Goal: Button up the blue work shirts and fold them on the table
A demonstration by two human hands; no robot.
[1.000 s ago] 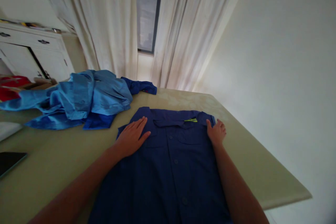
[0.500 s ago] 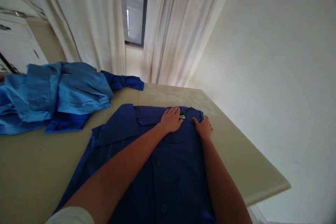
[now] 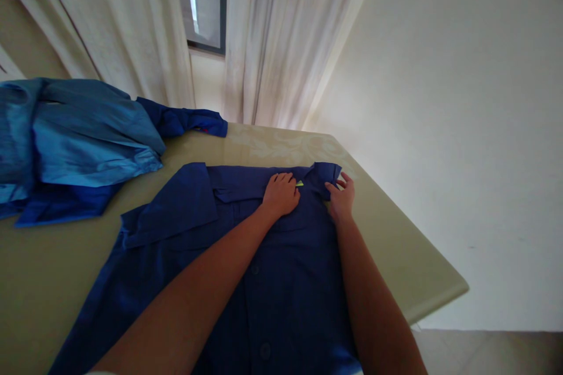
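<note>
A dark blue button-up shirt (image 3: 272, 269) lies front-up on the pale table (image 3: 396, 246), collar at the far end. My left hand (image 3: 281, 193) rests on the collar area beside a small yellow-green tag (image 3: 299, 184), fingers curled onto the cloth. At the shirt's far right shoulder, my right hand (image 3: 341, 196) has its fingers around the cloth edge, which is lifted slightly. The shirt's left sleeve (image 3: 169, 208) lies folded across toward the left.
A heap of lighter blue garments (image 3: 79, 140) lies at the table's far left. White curtains (image 3: 264, 41) and a window stand behind the table. A plain wall is at the right; the table's right edge drops to the floor (image 3: 484, 351).
My left hand went from the shirt's left shoulder across to the collar by the tag. My right hand took hold of the right shoulder edge. The view swung to the right.
</note>
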